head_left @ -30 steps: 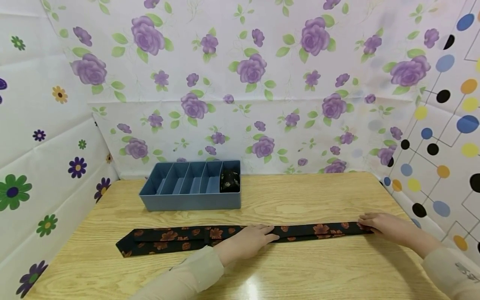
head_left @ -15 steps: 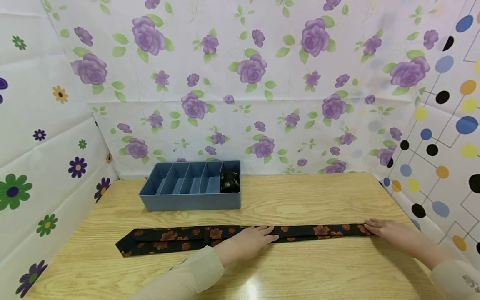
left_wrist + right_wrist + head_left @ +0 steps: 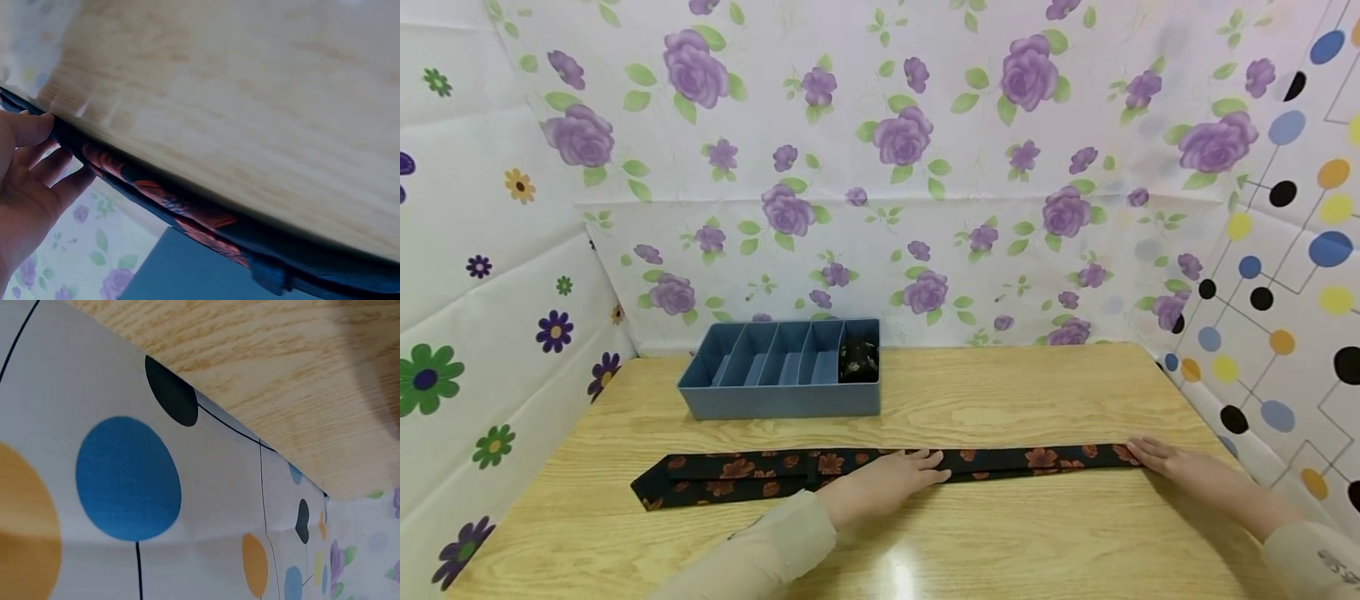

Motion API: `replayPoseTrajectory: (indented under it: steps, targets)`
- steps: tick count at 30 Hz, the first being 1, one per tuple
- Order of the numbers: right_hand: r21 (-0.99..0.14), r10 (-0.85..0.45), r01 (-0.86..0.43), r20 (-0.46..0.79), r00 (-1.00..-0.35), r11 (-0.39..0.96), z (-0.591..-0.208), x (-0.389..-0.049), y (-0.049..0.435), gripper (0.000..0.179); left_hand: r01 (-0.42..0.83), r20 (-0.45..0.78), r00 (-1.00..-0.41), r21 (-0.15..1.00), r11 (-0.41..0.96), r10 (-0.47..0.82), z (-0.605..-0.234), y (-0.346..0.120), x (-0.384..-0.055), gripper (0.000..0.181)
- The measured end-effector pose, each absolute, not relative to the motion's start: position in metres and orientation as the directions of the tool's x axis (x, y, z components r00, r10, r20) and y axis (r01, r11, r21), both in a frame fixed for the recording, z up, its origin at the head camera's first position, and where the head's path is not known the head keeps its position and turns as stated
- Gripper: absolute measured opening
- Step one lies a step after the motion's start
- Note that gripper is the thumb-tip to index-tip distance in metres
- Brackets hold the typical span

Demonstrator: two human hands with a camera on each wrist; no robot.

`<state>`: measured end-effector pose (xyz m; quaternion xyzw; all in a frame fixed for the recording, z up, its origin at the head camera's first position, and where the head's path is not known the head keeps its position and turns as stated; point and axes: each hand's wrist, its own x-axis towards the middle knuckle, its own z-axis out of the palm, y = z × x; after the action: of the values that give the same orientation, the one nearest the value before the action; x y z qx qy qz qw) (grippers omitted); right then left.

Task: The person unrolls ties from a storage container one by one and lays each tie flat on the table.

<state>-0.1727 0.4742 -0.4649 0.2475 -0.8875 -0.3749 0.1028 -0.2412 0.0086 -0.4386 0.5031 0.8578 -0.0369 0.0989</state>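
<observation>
OK, so a dark tie (image 3: pixel 1000 461) w/ orange-brown flowers lies long & flat on the wood bench (image 3: pixel 1015 542), L to R. Its wide, pointy end is on the L; its thin end is on the R. A seam runs down it, & a small dark loop (image 3: pixel 269 275) sits across it, to the L of the left hand (image 3: pixel 876 487).

That hand rests on the tie abt mid-way. Its grip is loose & fairly wide, w/ fingers out & a bit apart. In the L wrist view, the thumb is by one edge & the fingertips are by the other. The right hand (image 3: pixel 1187 475) touches the thin end; its grip is flat, fingers out straight & close tog. Both arms have pale sleeves (image 3: pixel 767 546).

Behind the tie, near the back of the bench, is a blue-gray box (image 3: pixel 782 403) w/ 5 slots. A dark thing w/ pale marks (image 3: pixel 859 358) is in the far R slot. I can't tell what it is.

Purple roses are on the back cloth (image 3: pixel 962 250), bright flowers on the L cloth (image 3: pixel 475 208) & colored dots w/ lines on the R cloth (image 3: pixel 1300 250).
</observation>
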Motion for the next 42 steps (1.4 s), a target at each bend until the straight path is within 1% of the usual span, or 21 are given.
replayPoseTrajectory:
  steps: [1,2,3,4,6,10,12,15,17,19,23,27,30,32,34,37,39,42]
  targets:
    - [0.669,-0.531,-0.378,0.029,-0.847,0.64,-0.467,-0.172,0.476,0.078,0.868,-0.209,-0.476,0.048,0.495,0.854,-0.439,0.007,-0.241,0.068]
    - [0.453,-0.56,-0.471,0.08,-0.824,0.757,-0.469,-0.171,0.477,0.087,0.865,-0.213,-0.476,0.061,0.498,0.853,-0.439,0.006,-0.241,0.068]
    - [0.28,-0.589,-0.542,0.12,-0.799,0.792,-0.471,-0.17,0.478,0.094,0.863,-0.215,-0.478,0.067,0.501,0.852,-0.439,0.005,-0.241,0.069]
    - [0.266,-0.597,-0.552,0.132,-0.791,0.79,-0.472,-0.17,0.479,0.096,0.86,-0.217,-0.481,0.073,0.505,0.85,-0.439,0.003,-0.241,0.069]
    - [0.201,-0.595,-0.566,0.139,-0.792,0.8,-0.474,-0.17,0.48,0.087,0.851,-0.223,-0.491,0.086,0.519,0.842,-0.437,0.001,-0.24,0.069]
    - [0.158,-0.581,-0.562,0.127,-0.804,0.812,-0.474,-0.172,0.48,0.06,0.828,-0.237,-0.515,0.112,0.55,0.824,-0.435,-0.006,-0.239,0.066]
    - [0.143,-0.569,-0.553,0.118,-0.814,0.821,-0.474,-0.173,0.481,0.055,0.822,-0.24,-0.522,0.114,0.558,0.818,-0.437,-0.009,-0.238,0.064]
    - [0.127,-0.561,-0.548,0.122,-0.819,0.827,-0.475,-0.172,0.483,0.057,0.824,-0.241,-0.528,0.087,0.56,0.815,-0.439,-0.012,-0.237,0.063]
    - [0.134,-0.575,-0.56,0.141,-0.806,0.818,-0.476,-0.172,0.484,0.061,0.827,-0.235,-0.531,0.064,0.558,0.814,-0.44,-0.014,-0.236,0.065]
    - [0.115,-0.593,-0.582,0.163,-0.789,0.805,-0.477,-0.173,0.484,0.065,0.83,-0.231,-0.532,0.049,0.556,0.814,-0.44,-0.016,-0.236,0.066]
    - [0.116,-0.606,-0.595,0.19,-0.773,0.795,-0.478,-0.172,0.483,0.074,0.834,-0.223,-0.532,0.029,0.551,0.817,-0.441,-0.02,-0.235,0.063]
    - [0.127,-0.592,-0.578,0.176,-0.787,0.806,-0.478,-0.172,0.482,0.072,0.824,-0.228,-0.546,0.03,0.566,0.807,-0.441,-0.024,-0.233,0.062]
    - [0.058,-0.539,-0.536,0.121,-0.834,0.842,-0.476,-0.172,0.481,0.06,0.818,-0.224,-0.55,0.052,0.573,0.805,-0.441,-0.027,-0.234,0.064]
    - [-0.016,-0.487,-0.488,0.045,-0.872,0.873,-0.472,-0.173,0.479,0.054,0.824,-0.214,-0.538,0.071,0.563,0.815,-0.44,-0.029,-0.234,0.063]
    - [-0.092,-0.438,-0.434,-0.032,-0.898,0.896,-0.465,-0.175,0.477,0.054,0.829,-0.196,-0.529,0.089,0.552,0.826,-0.44,-0.031,-0.236,0.059]
    - [-0.191,-0.41,-0.384,-0.12,-0.904,0.903,-0.453,-0.181,0.471,0.055,0.838,-0.158,-0.518,0.102,0.535,0.841,-0.439,-0.035,-0.237,0.052]
    - [-0.233,-0.406,-0.369,-0.14,-0.903,0.9,-0.445,-0.185,0.467,0.052,0.844,-0.122,-0.514,0.102,0.526,0.849,-0.439,-0.038,-0.237,0.046]
    - [-0.262,-0.39,-0.346,-0.14,-0.91,0.901,-0.435,-0.193,0.461,0.044,0.849,-0.064,-0.513,0.104,0.517,0.856,-0.438,-0.041,-0.236,0.039]
